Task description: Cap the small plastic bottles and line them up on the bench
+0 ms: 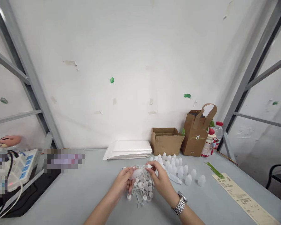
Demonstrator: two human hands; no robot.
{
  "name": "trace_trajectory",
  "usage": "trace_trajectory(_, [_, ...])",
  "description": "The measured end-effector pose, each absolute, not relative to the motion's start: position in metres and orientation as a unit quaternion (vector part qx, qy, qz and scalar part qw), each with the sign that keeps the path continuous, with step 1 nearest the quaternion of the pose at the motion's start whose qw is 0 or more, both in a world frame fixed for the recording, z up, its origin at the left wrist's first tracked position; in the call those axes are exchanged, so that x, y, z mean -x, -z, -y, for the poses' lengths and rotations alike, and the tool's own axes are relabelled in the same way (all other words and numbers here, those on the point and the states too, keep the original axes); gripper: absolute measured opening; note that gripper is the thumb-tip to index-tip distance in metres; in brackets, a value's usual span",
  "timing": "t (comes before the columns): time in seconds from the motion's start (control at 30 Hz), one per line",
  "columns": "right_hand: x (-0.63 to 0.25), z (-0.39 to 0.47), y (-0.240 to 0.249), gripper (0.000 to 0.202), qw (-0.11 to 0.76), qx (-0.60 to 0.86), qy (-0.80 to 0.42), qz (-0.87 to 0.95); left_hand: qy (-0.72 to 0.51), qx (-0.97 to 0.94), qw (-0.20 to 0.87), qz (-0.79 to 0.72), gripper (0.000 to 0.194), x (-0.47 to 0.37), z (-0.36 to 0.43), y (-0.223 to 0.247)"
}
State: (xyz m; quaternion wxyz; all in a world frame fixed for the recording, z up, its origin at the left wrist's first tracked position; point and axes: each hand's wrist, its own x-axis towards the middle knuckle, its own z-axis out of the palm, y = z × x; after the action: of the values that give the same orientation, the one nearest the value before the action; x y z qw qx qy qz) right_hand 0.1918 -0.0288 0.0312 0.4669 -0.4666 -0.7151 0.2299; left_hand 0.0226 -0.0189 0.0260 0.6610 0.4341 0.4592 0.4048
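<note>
My left hand is closed at the left edge of a pile of small white plastic parts, with a translucent white cap at its fingertips. Some of the pile's parts have thin stems and ring-shaped ends. Across from it, my right hand pinches a small white plastic piece between thumb and forefinger. Its exact shape is partly hidden by the fingers. Right of the pile stand several translucent white domed caps, and a flat white plastic strip lies among them.
An open cardboard box, a brown paper bag and bottles stand along the wall. White flat packages lie left of the box. A printed paper strip is at right, a power strip at left.
</note>
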Motion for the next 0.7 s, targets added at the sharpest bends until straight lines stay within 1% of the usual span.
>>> trace_trajectory(0.07, [-0.193,0.026,-0.028,0.016,0.456,0.480,-0.203,0.721,-0.456,-0.416,0.634,-0.466,0.054,-0.020,0.014,-0.024])
trace_trajectory(0.17, [-0.189,0.025,-0.016,0.015,0.396,0.497,-0.149,0.757,-0.531,-0.390,0.588,-0.470,0.054,-0.014,0.006,-0.020])
trace_trajectory(0.27, [-0.183,0.025,-0.005,0.021,0.357,0.496,-0.128,0.781,-0.563,-0.379,0.551,-0.485,0.053,-0.009,0.003,-0.019])
trace_trajectory(0.37, [-0.181,0.024,-0.004,0.029,0.377,0.502,-0.153,0.763,-0.557,-0.400,0.535,-0.494,0.048,-0.009,0.004,-0.021])
trace_trajectory(0.57, [-0.179,0.021,-0.013,0.036,0.454,0.498,-0.335,0.658,-0.482,-0.493,0.551,-0.470,0.045,-0.021,0.009,-0.020])
trace_trajectory(0.63, [-0.179,0.021,-0.013,0.039,0.469,0.502,-0.333,0.646,-0.460,-0.521,0.554,-0.459,0.043,-0.025,0.011,-0.018])
trace_trajectory(0.7, [-0.180,0.022,-0.011,0.044,0.470,0.517,-0.276,0.660,-0.444,-0.537,0.552,-0.458,0.039,-0.028,0.013,-0.017])
